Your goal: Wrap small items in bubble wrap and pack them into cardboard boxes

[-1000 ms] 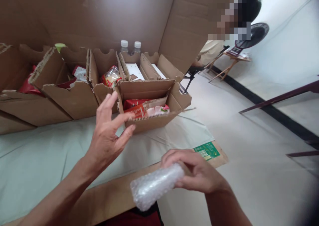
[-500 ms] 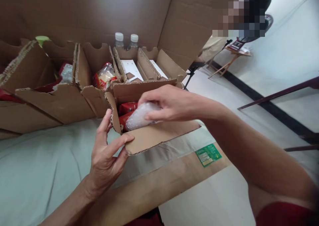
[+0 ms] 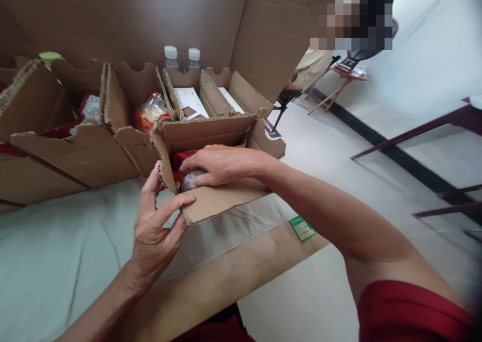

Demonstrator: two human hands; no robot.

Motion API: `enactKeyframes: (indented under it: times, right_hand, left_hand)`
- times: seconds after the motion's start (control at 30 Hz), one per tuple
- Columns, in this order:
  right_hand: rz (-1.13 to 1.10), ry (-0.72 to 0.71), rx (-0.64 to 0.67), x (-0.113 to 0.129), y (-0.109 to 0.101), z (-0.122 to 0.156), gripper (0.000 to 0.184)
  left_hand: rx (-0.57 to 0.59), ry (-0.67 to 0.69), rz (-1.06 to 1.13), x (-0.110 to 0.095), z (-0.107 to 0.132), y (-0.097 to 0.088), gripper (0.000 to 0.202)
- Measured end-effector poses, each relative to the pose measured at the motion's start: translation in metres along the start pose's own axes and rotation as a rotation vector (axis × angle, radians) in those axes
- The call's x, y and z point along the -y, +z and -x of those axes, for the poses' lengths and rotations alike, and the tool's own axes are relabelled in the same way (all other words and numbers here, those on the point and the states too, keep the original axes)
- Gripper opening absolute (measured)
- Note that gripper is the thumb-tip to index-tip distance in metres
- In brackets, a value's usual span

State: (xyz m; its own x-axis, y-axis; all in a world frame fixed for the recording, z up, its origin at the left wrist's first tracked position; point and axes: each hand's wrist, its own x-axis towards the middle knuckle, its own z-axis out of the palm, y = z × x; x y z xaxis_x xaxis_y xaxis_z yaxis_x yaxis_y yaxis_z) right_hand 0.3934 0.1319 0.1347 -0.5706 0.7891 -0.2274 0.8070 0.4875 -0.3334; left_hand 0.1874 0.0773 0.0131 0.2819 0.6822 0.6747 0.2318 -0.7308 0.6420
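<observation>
An open cardboard box (image 3: 222, 201) stands tilted in front of me, its near flap folded outward. My left hand (image 3: 160, 219) grips its left corner, the thumb lying on the flap and the fingers behind the side panel. Inside the box, my right hand (image 3: 222, 163) is curled over a bubble-wrapped item (image 3: 191, 180); most of that item is hidden under the palm. Red packaging (image 3: 183, 158) lies beside it at the box's left end.
Behind stands a row of cardboard bins (image 3: 128, 88) with a clear-and-red food packet (image 3: 152, 112), white boxes (image 3: 191, 103) and two white-capped bottles (image 3: 170, 55). A green card (image 3: 303, 229) lies at the table edge (image 3: 263, 254). Another person (image 3: 316, 63) sits at the back right.
My right hand has moved left and down into the box with the bubble-wrapped item, which now shows less. My left hand keeps its hold on the box corner. The view has shifted slightly.
</observation>
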Motion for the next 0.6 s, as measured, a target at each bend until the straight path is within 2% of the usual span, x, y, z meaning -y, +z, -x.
enactKeyframes:
  times: [0.07, 0.13, 0.2, 0.23, 0.27, 0.3, 0.37, 0.43, 0.47, 0.53, 0.6]
  right_hand:
    - [-0.037, 0.016, -0.339, 0.002, -0.001, 0.028, 0.027]
    - [-0.070, 0.117, -0.792, 0.001, 0.006, 0.067, 0.021]
    - [-0.097, 0.243, -1.207, -0.006, 0.023, 0.108, 0.016]
    - [-0.120, 0.295, -1.361, -0.013, 0.036, 0.125, 0.014]
    - [-0.164, 0.334, -1.454, -0.022, 0.050, 0.138, 0.015]
    - [-0.236, 0.387, -1.458, -0.032, 0.066, 0.146, 0.021]
    - [-0.419, 0.466, -1.288, -0.052, 0.097, 0.148, 0.047]
    - [-0.599, 0.480, -1.097, -0.067, 0.121, 0.132, 0.071]
    - [-0.683, 0.463, -1.046, -0.072, 0.129, 0.120, 0.078]
    - [-0.834, 0.411, -1.036, -0.074, 0.137, 0.098, 0.084]
    - [-0.940, 0.381, -1.091, -0.066, 0.142, 0.084, 0.085]
  left_hand:
    - [-0.024, -0.040, -0.002, -0.003, 0.001, -0.004, 0.049]
    - [-0.069, -0.093, 0.042, -0.004, 0.004, -0.010, 0.075]
    - [-0.115, -0.155, 0.113, -0.002, 0.010, -0.017, 0.092]
    - [-0.127, -0.188, 0.140, 0.000, 0.013, -0.019, 0.094]
    - [-0.128, -0.228, 0.152, 0.002, 0.016, -0.020, 0.095]
    - [-0.118, -0.270, 0.156, 0.004, 0.018, -0.020, 0.095]
    - [-0.069, -0.352, 0.163, 0.010, 0.020, -0.012, 0.099]
    - [-0.005, -0.424, 0.191, 0.015, 0.016, 0.002, 0.100]
    - [0.025, -0.454, 0.218, 0.017, 0.013, 0.010, 0.098]
    - [0.068, -0.496, 0.287, 0.019, 0.005, 0.026, 0.091]
    - [0.079, -0.514, 0.342, 0.018, -0.001, 0.035, 0.087]
